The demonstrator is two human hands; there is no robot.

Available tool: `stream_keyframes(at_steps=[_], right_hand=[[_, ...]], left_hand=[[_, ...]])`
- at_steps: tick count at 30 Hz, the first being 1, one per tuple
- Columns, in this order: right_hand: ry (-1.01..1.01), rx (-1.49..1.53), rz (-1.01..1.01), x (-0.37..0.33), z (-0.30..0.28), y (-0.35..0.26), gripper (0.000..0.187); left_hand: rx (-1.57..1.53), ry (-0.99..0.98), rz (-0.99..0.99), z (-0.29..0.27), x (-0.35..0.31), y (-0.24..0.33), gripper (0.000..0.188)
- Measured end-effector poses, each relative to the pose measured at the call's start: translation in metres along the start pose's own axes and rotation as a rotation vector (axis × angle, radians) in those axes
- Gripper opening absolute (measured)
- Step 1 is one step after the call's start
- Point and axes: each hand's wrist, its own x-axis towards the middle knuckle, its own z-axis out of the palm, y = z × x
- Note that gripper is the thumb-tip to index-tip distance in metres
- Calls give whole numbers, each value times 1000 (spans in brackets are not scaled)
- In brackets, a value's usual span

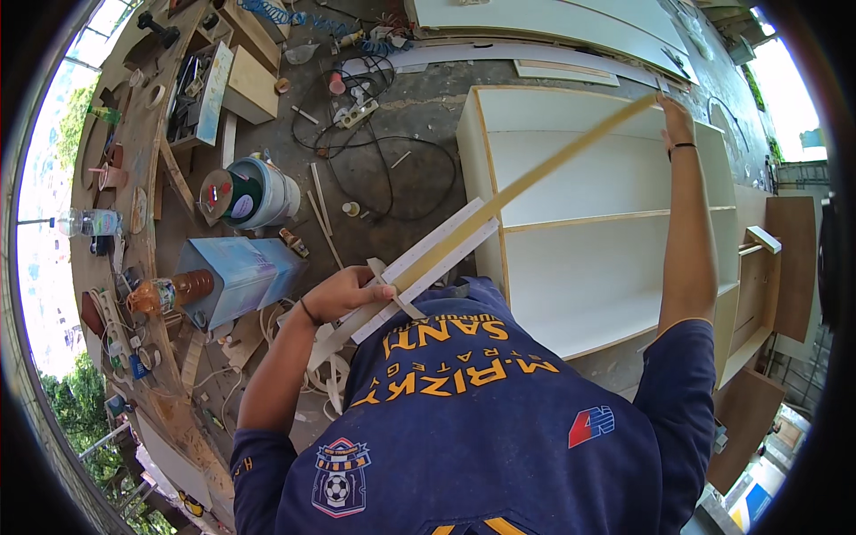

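Observation:
A long, thin yellowish strip (571,157), which looks like edge banding, slants up to the right across my front. My right hand (678,120) pinches its far end, above the upper edge of a white cabinet, with my arm stretched out. Lower left, my left hand (346,294) is closed on the strip, thumb lying on top. A short pale piece (398,290) crosses the strip at my left fingers. Under the strip lies a narrow white board (473,217), showing along both sides of it. Loose ends of pale strip (332,348) hang below my left hand.
The white shelf cabinet (588,267) lies on the floor at right. At left stand a bucket (283,196), a blue tin (267,267) with an orange bottle (178,292), and a cluttered wooden bench (160,383). Black cables (383,143) coil on the floor ahead, before white panels (544,20).

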Motion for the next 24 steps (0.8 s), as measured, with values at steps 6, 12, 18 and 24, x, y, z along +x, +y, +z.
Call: stream_keyframes(at_steps=[6, 12, 18, 24], right_hand=[[-230, 217, -13, -71, 48, 93, 47], [-659, 617, 178, -210, 124, 116, 55], [-754, 829, -133, -186, 99, 89, 64], [-1067, 1160, -146, -185, 111, 102, 52]], left_hand=[[-101, 49, 36, 6, 27, 8, 74], [-287, -85, 51, 21, 42, 35, 71], [-314, -320, -6, 7, 34, 42, 63], [-263, -269, 30, 4, 25, 45, 65]])
